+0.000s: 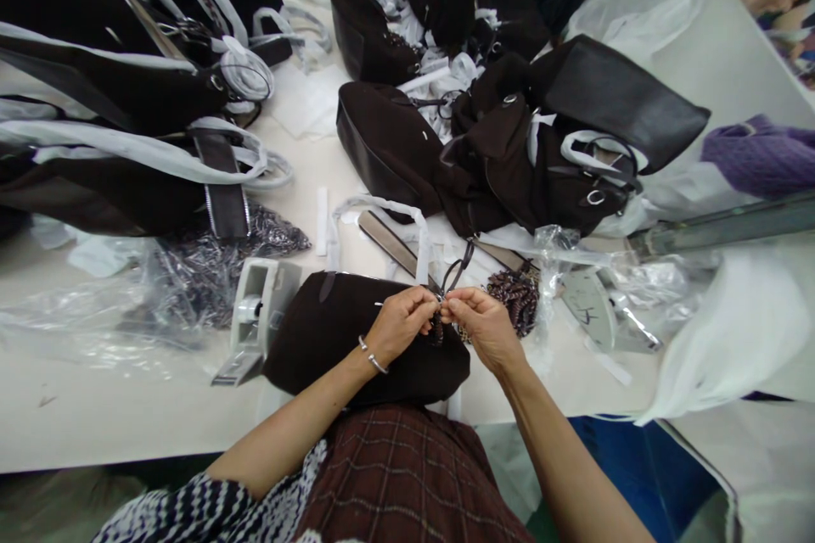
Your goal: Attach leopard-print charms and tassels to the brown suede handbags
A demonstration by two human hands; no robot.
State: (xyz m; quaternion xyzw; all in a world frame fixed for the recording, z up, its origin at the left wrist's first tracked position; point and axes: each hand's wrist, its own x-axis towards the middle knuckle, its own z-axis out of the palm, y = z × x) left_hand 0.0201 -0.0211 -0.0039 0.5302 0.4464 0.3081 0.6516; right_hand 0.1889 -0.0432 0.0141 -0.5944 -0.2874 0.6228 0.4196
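Note:
A dark brown handbag [344,339] lies at the table's front edge, close to my body. My left hand [407,318] and my right hand [480,322] meet over its right end, fingertips pinched together. Between them is a small metal fitting, too small to make out fully, with a dark cord loop [459,265] rising from it. A brown beaded tassel hangs just below my fingers. Behind the bag its handle [375,202], wrapped in white, arches up. More patterned tassels [514,299] lie in a pile right of my right hand.
A grey tape dispenser [258,314] stands left of the bag, another [595,310] lies to the right. Several dark bags [395,144] are heaped behind, others [95,187] at left. Plastic film [732,331] and a purple cloth [761,154] are at right.

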